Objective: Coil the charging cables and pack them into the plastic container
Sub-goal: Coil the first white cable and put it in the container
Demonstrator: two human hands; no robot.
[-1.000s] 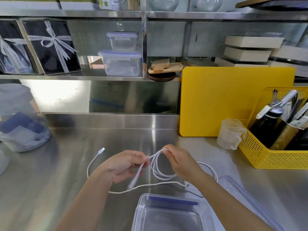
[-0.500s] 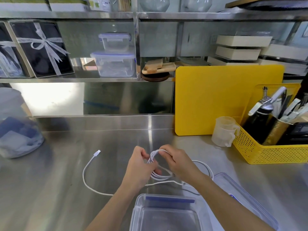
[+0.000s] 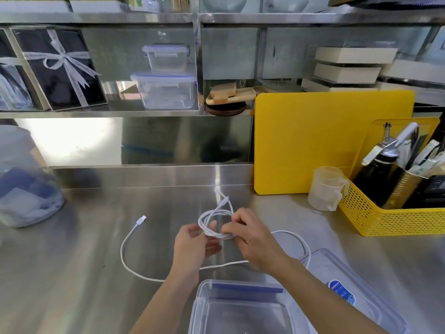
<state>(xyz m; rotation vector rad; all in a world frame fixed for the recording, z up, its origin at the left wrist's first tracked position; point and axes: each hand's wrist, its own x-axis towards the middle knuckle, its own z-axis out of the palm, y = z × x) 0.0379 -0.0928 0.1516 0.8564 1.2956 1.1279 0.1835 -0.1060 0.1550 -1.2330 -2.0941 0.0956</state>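
At frame centre, the left hand and right hand are pinching a coiled white cable above the steel counter. The clear plastic container is sitting open at bottom centre, while steel shelves are lining the wall behind.

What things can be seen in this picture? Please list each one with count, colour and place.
cable: 1, white, partly coiled in both hands, rest loose on counter
container: 1, clear, open, near edge of counter
lid: 1, clear with blue label, right of container
counter: 1, steel
board: 1, yellow, upright against back wall
cup: 1, clear, beside basket
basket: 1, yellow, right, holding bottle and utensils
boxes: 2, clear, stacked on shelf
bag: 1, clear, far left
left hand: holds coil
right hand: holds coil
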